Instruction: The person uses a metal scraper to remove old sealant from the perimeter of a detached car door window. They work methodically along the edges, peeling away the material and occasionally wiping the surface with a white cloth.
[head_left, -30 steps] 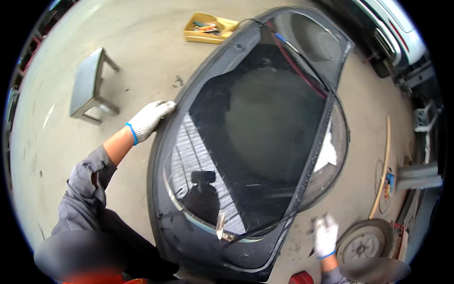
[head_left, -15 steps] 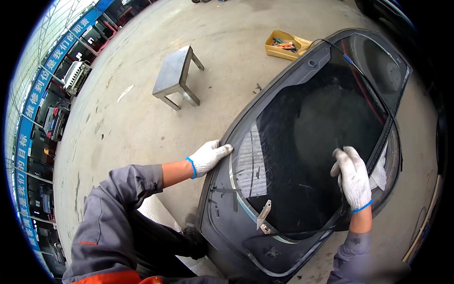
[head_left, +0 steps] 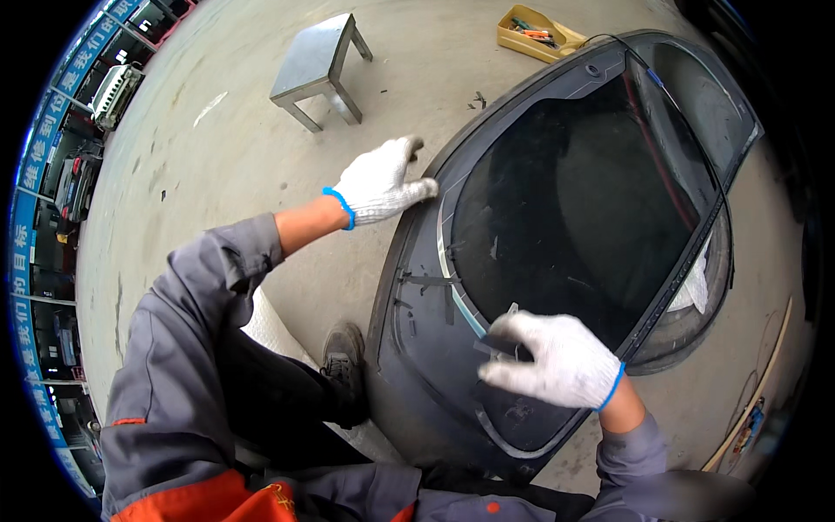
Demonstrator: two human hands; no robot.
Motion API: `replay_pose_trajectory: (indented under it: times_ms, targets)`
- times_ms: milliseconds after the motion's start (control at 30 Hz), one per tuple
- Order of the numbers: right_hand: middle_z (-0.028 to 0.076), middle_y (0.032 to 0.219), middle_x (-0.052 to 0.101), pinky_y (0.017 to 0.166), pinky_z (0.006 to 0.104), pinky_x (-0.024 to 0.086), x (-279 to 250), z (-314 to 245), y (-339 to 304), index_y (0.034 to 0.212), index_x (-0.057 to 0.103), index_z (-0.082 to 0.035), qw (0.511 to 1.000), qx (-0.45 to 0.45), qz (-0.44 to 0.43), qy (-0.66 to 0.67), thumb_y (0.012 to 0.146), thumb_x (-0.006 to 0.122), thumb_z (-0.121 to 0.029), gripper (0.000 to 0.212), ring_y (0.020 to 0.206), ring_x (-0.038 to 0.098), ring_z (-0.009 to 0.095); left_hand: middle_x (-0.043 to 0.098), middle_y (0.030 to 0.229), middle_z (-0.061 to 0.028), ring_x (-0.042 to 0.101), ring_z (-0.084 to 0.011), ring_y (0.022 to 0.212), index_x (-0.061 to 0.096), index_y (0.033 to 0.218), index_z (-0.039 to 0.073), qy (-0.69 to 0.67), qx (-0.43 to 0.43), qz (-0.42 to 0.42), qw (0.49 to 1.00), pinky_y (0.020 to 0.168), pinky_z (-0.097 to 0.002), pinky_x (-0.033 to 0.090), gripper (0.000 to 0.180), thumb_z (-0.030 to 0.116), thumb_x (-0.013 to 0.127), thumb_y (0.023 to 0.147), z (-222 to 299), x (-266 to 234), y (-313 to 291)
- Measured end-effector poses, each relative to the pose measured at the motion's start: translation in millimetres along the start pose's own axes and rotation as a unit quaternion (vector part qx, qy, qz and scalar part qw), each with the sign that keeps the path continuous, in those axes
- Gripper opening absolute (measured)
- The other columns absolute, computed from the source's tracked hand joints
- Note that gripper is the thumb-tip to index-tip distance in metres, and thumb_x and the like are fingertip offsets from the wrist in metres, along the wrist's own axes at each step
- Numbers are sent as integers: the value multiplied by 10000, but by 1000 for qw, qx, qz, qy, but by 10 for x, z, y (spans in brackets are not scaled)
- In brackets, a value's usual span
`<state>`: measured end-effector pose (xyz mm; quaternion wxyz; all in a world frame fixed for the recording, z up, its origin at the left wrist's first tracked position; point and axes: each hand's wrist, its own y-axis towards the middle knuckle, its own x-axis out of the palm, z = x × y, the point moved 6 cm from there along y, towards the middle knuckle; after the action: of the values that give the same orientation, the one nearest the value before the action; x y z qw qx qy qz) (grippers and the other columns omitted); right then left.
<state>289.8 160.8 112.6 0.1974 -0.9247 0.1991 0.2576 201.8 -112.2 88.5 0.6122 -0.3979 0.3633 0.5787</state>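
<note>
Both gloved hands have shifted along the tailgate since the earlier frame, the right one dropping to its lower glass edge

Largest first: the dark car tailgate lies flat on the concrete floor, tinted glass up; the work looks like freeing the trim strip round the glass. The left hand rests, fingers spread, on the tailgate's upper-left edge. The right hand pinches a small grey tool at the glass's lower edge; next it likely needs steady prying along that seam

Grey metal stool stood on concrete floor; yellow tray of tools lay well beyond it.
</note>
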Motion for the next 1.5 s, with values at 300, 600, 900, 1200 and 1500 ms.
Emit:
replay_pose_trajectory:
  times_ms: [300, 600, 900, 1200, 1500]
  targets:
    - [237, 863, 691, 760, 386, 529, -508, 346, -57, 1094, 647, 52, 942, 141, 293, 87, 983, 608, -316, 387, 837, 711, 353, 616, 1221, -207, 607, -368, 1108, 576, 1282, 31, 107, 325, -332, 879, 1031, -517, 431, 637, 415, 739, 800, 1225, 319, -1512]
    - [280, 895, 684, 778, 466, 530, -390, 325, 269, 1123, 622, 16, 965, 122, 228, 36, 955, 590, -301, 360, 901, 674, 457, 685, 1074, -162, 659, -387, 989, 634, 1192, 42, 41, 219, -33, 974, 868, -483, 536, 425, 59, 644, 767, 631, -31, -402]
    - [216, 821, 673, 694, 425, 521, -536, 495, 364, 1156, 615, -13, 956, 141, 256, 17, 981, 588, -271, 313, 764, 691, 374, 589, 1335, -200, 532, -380, 1272, 555, 1309, 5, 173, 326, 5, 929, 1127, -554, 369, 497, 54, 605, 817, 363, 29, -266]
    - [28, 679, 522, 446, 280, 456, -436, 676, 246, 1137, 581, -31, 903, 305, 215, 211, 986, 535, -237, 259, 506, 546, 105, 626, 1321, -218, 601, -321, 1239, 549, 1377, 8, -90, 103, -57, 989, 1108, -397, 431, 441, 100, 488, 950, -76, -72, 344]
    - [52, 735, 572, 500, 294, 497, -514, 687, 302, 1204, 536, 15, 919, 272, 192, 212, 967, 525, -157, 292, 568, 595, 123, 638, 1243, -101, 626, -170, 1045, 548, 1382, -5, -288, -58, -109, 950, 971, -320, 501, 478, 335, 520, 1047, -498, 88, 542]
